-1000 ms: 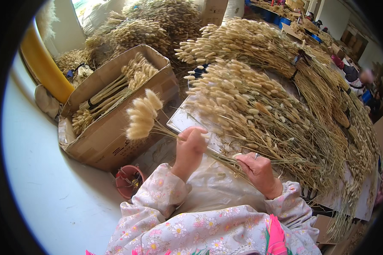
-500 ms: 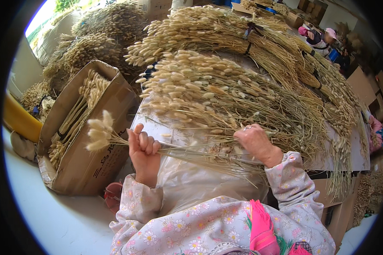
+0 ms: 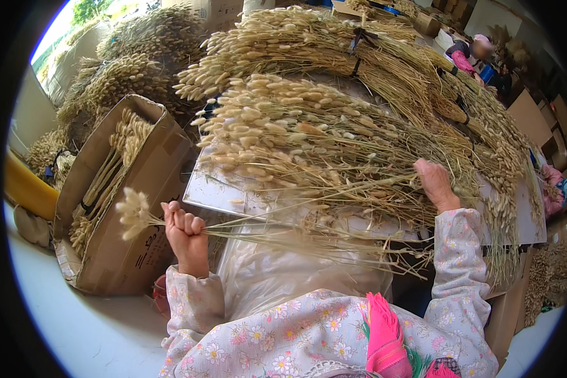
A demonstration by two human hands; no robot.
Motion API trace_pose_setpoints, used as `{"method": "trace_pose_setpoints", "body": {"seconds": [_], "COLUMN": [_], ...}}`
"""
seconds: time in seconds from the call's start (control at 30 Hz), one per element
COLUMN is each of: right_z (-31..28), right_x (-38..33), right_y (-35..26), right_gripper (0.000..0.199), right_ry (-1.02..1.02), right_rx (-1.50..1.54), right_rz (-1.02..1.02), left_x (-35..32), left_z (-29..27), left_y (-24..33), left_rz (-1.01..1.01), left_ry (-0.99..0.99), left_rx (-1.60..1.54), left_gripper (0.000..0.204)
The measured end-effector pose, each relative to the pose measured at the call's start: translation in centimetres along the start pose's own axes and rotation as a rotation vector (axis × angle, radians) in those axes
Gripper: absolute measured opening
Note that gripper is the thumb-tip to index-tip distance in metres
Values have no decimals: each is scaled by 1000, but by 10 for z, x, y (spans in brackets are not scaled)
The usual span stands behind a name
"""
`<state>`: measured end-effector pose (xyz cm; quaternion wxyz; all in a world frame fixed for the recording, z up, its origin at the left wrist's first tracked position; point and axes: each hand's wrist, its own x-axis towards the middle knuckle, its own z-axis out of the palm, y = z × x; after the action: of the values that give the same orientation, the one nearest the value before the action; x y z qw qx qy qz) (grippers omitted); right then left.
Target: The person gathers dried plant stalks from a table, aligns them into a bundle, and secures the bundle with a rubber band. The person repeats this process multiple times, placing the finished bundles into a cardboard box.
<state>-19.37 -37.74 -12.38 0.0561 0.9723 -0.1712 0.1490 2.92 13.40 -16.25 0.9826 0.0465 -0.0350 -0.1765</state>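
Observation:
A small bunch of dried bunny-tail grass (image 3: 134, 214) is gripped in my left hand (image 3: 188, 237), whose fingers are curled round the stems just below the fluffy heads. The heads point left, and the stems trail to the right over a clear plastic sheet (image 3: 283, 264). My right hand (image 3: 436, 184) is closed at the right part of a loose pile of the same grass (image 3: 315, 135). Thin stems stretch from near my left hand up to its fingers, which are partly hidden.
Tied grass bundles (image 3: 359, 57) lie behind the loose pile on the white table (image 3: 214, 192). A cardboard box (image 3: 138, 220) with grass bundles stands at left, near a yellow tube (image 3: 31, 186). More grass is heaped at far left. Another person (image 3: 475, 57) sits at far right.
My right hand has moved right and slightly up along the pile, drawing stems out. My left hand has shifted a little left and down with its bunch.

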Motion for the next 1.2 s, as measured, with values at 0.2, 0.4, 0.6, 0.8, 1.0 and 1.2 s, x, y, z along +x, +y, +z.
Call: {"method": "trace_pose_setpoints", "body": {"seconds": [0.2, 0.4, 0.6, 0.8, 1.0, 1.2], "right_z": [-43, -133, -104, -76, -66, -1], "right_x": [-12, 8, 18, -28, 11, 88], "right_y": [43, -9, -146, -193, -152, -127], "right_gripper": [38, 70, 75, 53, 36, 15], "right_ry": [-455, -472, -563, -1238, -826, 21], "right_rx": [29, 157, 657, 898, 212, 341], "right_rz": [108, -95, -687, -845, -557, -243], "left_x": [-5, -9, -5, 13, 20, 14], "left_z": [-6, 22, 59, 32, -14, 4], "left_y": [47, 47, 35, 33, -30, -80], "left_rz": [39, -16, -52, -24, -15, -129], "left_ry": [-131, -342, -488, -229, 201, 195], "left_rx": [-68, -46, -201, -66, 310, 384], "left_gripper": [39, 37, 36, 38, 34, 33]}}
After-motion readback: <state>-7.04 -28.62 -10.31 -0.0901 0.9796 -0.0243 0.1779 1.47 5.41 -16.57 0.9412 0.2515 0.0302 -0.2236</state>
